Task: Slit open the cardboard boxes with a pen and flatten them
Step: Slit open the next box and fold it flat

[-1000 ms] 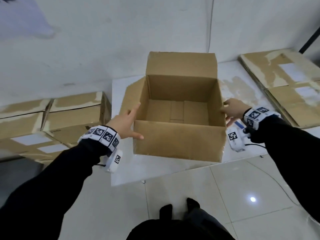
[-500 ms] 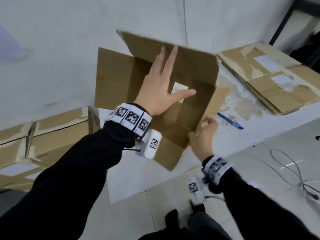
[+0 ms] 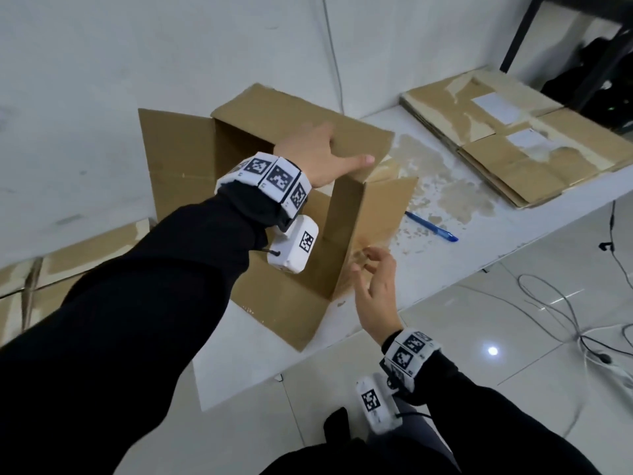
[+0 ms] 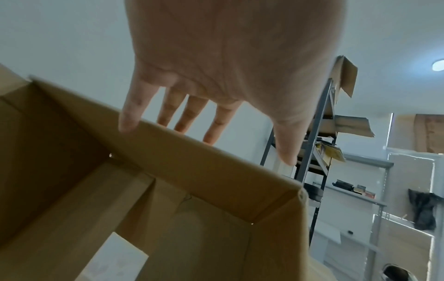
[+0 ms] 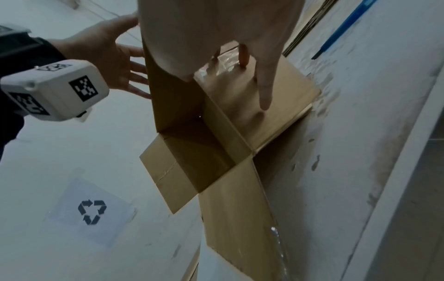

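Tipping now onto its side on the white ledge (image 3: 513, 241): the box (image 3: 294, 289), which a second ago stood upright with its mouth up and a hand at each wall. Turned since then, mouth toward the person, top flaps splayed left and down, taped underside swung round to face right.

Left hand (image 3: 318, 156) laid flat on the uppermost panel, fingers (image 4: 129, 114) straight and spread, tips hooked just over the far edge, thumb along the near edge; steadying, not clutching. Right hand (image 3: 376, 293) loose and spread beside the taped underside, fingers (image 5: 264, 91) extended toward it, holding nothing; whether touching the tape cannot be told.

Pen (image 3: 431, 226) lying on the ledge just right of the box, untouched, within reach of the right hand.

Probably means the bottom seam now presented for slitting: next likely a reach for the pen, then a run along the tape.

Flattened cartons (image 3: 513, 138) stacked further right on the ledge; closed cartons (image 3: 68, 262) waiting at far left. Task judged partway done.
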`<state>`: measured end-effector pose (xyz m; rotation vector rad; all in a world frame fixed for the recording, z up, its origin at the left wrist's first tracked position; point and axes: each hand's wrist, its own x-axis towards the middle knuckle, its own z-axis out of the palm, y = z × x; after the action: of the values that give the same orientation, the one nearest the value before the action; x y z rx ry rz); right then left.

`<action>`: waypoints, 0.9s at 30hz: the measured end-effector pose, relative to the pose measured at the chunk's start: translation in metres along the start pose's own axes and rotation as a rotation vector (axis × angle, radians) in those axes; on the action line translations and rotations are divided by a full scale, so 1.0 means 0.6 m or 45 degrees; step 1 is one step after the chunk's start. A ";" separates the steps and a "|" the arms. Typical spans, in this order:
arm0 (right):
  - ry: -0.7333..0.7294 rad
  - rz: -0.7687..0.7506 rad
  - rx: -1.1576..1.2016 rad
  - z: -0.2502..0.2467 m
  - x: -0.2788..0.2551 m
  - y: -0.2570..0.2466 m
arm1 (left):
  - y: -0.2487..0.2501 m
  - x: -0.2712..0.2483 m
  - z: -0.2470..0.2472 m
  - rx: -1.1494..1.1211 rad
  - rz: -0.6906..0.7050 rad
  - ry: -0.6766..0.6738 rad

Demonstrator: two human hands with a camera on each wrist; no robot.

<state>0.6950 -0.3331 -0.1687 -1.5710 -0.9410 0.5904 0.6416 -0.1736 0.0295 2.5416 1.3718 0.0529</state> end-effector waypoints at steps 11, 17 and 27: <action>-0.232 0.435 0.120 -0.198 0.147 0.005 | -0.003 -0.044 0.006 -0.040 -0.154 -0.191; -0.783 0.630 0.114 -0.183 0.237 -0.001 | -0.005 -0.054 0.006 -0.113 -0.228 -0.263; -0.270 0.684 0.904 -0.140 0.368 -0.089 | -0.003 -0.064 -0.006 -0.095 -0.233 -0.273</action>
<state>0.8702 -0.1967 -0.0716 -1.1042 -0.3619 1.3252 0.6183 -0.2033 0.0358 2.2753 1.4783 -0.1927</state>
